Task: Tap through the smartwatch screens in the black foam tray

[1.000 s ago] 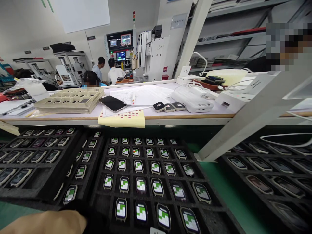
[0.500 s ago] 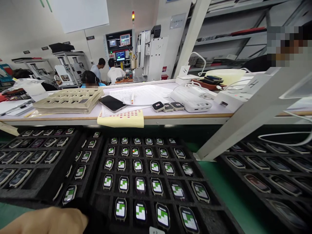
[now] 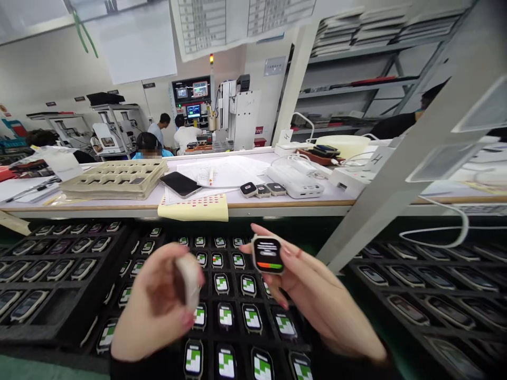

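Note:
My right hand [image 3: 312,279] grips a smartwatch [image 3: 268,253] without a strap, its lit screen turned to me with white text and an orange-green bar. To the left, my left hand [image 3: 154,301] is closed around a pale watch-sized thing [image 3: 189,279], seen edge-on and blurred, so its kind is unclear. Below both hands lies a black foam tray [image 3: 208,327] with rows of smartwatches, most showing green and white blocks. The hands hide part of these rows.
More black trays of watches stand at left [image 3: 59,311] and right [image 3: 396,295]. A slanted grey post [image 3: 380,195] rises at right. On the shelf sit a beige tray [image 3: 113,182], a phone [image 3: 180,183], papers, several small dark devices and a white box [image 3: 295,179]. Other people work farther back.
Both hands have come up over the middle tray, each with a thing in its fingers. Before, only one hand showed at the lower left. The view has tilted up slightly.

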`<control>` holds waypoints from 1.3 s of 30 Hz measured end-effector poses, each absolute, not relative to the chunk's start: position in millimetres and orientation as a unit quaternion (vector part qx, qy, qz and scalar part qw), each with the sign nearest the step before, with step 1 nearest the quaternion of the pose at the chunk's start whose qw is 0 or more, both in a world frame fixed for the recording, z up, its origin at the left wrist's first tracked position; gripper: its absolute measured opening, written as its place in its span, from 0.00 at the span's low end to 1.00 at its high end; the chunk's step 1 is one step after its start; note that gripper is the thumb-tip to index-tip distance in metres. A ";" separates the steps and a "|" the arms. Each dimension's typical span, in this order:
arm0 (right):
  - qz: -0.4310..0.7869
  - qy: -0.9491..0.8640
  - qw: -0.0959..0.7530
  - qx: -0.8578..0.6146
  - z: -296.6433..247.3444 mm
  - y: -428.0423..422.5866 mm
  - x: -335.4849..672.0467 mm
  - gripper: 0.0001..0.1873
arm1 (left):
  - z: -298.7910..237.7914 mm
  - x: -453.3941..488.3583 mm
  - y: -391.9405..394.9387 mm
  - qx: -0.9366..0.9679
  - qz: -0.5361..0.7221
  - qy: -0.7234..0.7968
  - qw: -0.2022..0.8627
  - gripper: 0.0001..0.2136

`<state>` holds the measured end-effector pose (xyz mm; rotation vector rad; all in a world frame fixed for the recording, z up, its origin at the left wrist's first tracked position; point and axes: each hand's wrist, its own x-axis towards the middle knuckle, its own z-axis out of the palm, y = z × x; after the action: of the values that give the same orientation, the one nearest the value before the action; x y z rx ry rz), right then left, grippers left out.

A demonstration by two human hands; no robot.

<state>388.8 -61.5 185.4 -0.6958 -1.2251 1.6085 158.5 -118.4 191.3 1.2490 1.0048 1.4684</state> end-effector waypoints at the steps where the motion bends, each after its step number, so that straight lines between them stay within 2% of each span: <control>1: 0.671 -0.497 0.474 -0.278 183.3 -54.6 382.6 0.32 | 196.1 163.8 -113.8 0.516 0.591 0.405 0.470 0.28; 4: 0.668 -0.523 0.450 -0.277 174.8 -40.6 371.5 0.32 | 201.9 176.7 -98.5 0.520 0.580 0.407 0.477 0.21; 7: 0.656 -0.553 0.433 -0.275 170.9 -37.6 370.3 0.34 | 196.9 183.0 -86.5 0.522 0.588 0.420 0.454 0.19; 16: 0.625 -0.561 0.451 -0.304 175.8 -39.6 372.3 0.31 | 191.7 195.4 -87.9 0.560 0.542 0.409 0.475 0.20; 23: 0.622 -0.536 0.462 -0.335 171.2 -36.5 373.4 0.34 | 188.7 199.0 -84.8 0.544 0.540 0.433 0.474 0.17; 29: 0.637 -0.515 0.491 -0.298 166.6 -34.4 376.2 0.27 | 185.9 196.5 -81.1 0.550 0.546 0.440 0.454 0.16; 39: 0.669 -0.499 0.488 -0.255 166.1 -33.7 375.6 0.22 | 186.7 196.5 -79.8 0.549 0.576 0.428 0.429 0.16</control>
<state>375.6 -33.7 166.1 -0.6189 -1.2140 1.6254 196.5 -79.8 186.7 1.3704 1.0685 1.4380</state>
